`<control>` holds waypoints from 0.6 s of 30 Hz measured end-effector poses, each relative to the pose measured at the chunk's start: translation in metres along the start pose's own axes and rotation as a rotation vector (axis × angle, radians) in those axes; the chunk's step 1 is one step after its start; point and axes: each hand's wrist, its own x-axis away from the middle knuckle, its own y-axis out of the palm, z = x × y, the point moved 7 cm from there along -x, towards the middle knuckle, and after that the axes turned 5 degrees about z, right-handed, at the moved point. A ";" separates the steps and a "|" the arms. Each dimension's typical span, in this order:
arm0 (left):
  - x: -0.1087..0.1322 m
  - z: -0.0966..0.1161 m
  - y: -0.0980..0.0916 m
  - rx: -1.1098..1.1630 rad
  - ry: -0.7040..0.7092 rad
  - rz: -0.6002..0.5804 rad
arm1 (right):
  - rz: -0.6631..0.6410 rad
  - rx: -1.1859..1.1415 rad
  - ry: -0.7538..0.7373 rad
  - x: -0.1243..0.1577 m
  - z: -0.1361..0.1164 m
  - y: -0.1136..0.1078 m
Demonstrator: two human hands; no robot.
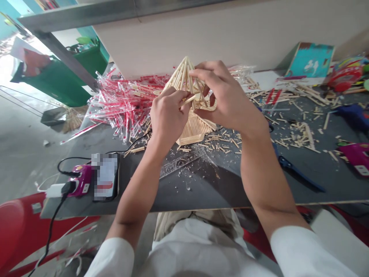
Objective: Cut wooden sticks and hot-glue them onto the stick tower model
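A cone-shaped roof of thin wooden sticks (pixel 182 77) stands point up between my two hands. My left hand (pixel 170 115) is closed at its lower left side, with a short wooden stick (pixel 188 100) showing between thumb and forefinger; its other fingertips are hidden. My right hand (pixel 225 94) curves around the right side of the cone, forefinger on its slanting sticks and thumb near its lower edge. Below and behind the hands lies a flat base of wooden sticks (pixel 191 132) on the grey table (pixel 201 192). Whether the cone touches the base is hidden.
Red-and-clear plastic wrappers (pixel 123 102) pile up at the left. Cut stick pieces (pixel 225 142) are scattered around the base. A clear ruler (pixel 181 163), a phone (pixel 106 177), a purple power adapter (pixel 79 179) and dark blue-handled pliers (pixel 300 173) lie nearer the front edge.
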 end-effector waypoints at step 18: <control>-0.003 -0.002 0.003 -0.004 -0.139 0.049 | 0.019 -0.024 0.023 0.000 0.002 -0.002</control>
